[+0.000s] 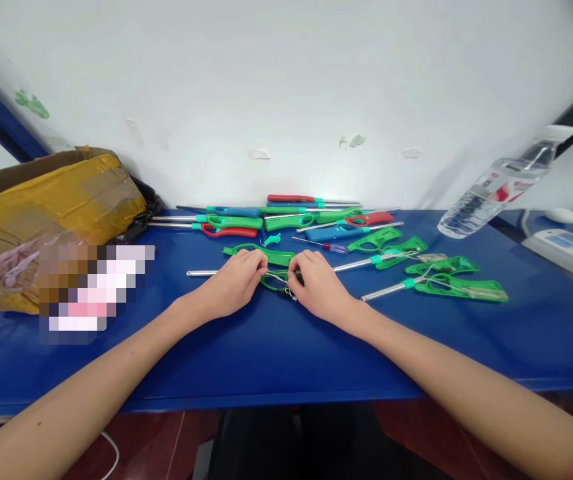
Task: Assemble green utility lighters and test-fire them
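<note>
On the blue table, my left hand (239, 281) is closed in a pinch at the left side of an opened green lighter handle (275, 280), whose metal tube (201, 273) sticks out to the left beneath that hand. My right hand (316, 285) pinches at the handle's right part, with a thin white wire between the two hands. What exactly the fingertips hold is too small to make out. Just behind lies a separate green shell half (271, 257). To the right are opened green lighters (461, 289) with wires and metal tubes. A screwdriver (334, 248) rests behind my right hand.
Closed red, blue and green lighters (236, 222) lie along the wall. A taped cardboard box (56, 213) stands at the left. On the right are a tilted water bottle (496, 187) and a white power strip (571, 247). The table's front edge (266, 402) is near me.
</note>
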A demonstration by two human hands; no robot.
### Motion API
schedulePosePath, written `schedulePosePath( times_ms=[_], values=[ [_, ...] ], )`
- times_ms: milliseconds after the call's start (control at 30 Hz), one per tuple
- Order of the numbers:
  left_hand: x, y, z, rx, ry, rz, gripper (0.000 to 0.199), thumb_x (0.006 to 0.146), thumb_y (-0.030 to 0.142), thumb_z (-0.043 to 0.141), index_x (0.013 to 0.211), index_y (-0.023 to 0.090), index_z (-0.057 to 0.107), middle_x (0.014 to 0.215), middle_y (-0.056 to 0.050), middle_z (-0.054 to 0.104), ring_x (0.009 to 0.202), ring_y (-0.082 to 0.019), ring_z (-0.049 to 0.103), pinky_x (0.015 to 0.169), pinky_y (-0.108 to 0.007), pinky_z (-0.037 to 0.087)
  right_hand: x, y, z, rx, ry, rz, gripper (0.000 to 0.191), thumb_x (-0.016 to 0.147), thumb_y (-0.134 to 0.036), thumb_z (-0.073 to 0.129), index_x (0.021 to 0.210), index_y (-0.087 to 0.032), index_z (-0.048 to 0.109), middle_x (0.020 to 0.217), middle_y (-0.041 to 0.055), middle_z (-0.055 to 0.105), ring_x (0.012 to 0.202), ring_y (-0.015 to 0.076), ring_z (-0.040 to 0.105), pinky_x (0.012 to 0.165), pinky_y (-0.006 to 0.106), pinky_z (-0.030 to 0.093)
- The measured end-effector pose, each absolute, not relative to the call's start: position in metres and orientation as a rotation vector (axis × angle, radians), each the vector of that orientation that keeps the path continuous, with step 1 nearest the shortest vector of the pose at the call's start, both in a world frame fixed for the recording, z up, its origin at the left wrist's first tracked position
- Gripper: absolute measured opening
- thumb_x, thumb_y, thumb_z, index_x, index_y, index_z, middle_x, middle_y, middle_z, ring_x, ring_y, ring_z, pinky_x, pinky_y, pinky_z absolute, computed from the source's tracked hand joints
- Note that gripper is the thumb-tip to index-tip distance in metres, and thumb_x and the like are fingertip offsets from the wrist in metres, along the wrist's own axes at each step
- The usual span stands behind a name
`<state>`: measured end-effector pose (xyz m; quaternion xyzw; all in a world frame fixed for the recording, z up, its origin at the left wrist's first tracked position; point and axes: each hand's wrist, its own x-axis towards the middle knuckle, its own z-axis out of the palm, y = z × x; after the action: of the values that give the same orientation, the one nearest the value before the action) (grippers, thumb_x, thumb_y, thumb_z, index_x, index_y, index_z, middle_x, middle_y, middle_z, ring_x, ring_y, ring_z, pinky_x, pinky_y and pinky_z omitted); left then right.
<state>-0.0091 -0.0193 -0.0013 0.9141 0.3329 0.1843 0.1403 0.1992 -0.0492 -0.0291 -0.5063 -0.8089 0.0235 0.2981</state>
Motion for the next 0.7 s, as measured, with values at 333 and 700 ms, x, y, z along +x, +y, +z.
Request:
schedulePosePath(
  times_ms=[333,700],
  values=[
    [-0.0097,-0.0198,-0.0001,2.602,0.975,0.520,0.017,0.102,0.024,0.029,0.090,0.020,0.042,0.088,-0.004,0.050,0.084,-0.021,0.045,0.079,-0.036,0.040,0.1985,-0.0509,-0.0271,-1.363,-2.236,-0.014,0.014,0.091,-0.010,0.046,0.081,-0.019,0.051,0.085,0.0087,0.060,0.080,0.0232,0.051,0.078,0.037,0.042],
    [-0.0064,-0.0166,-0.0011,2.660,1.058,0.543,0.014,0.094,0.030,0.048,0.087,0.019,0.054,0.090,-0.006,0.060,0.089,-0.023,0.053,0.082,-0.039,0.045,0.1984,-0.0493,-0.0293,-1.345,-2.203,-0.005,0.013,0.091,-0.012,0.046,0.081,-0.019,0.052,0.083,0.0077,0.060,0.078,0.0219,0.050,0.077,0.036,0.042]
  ],
)
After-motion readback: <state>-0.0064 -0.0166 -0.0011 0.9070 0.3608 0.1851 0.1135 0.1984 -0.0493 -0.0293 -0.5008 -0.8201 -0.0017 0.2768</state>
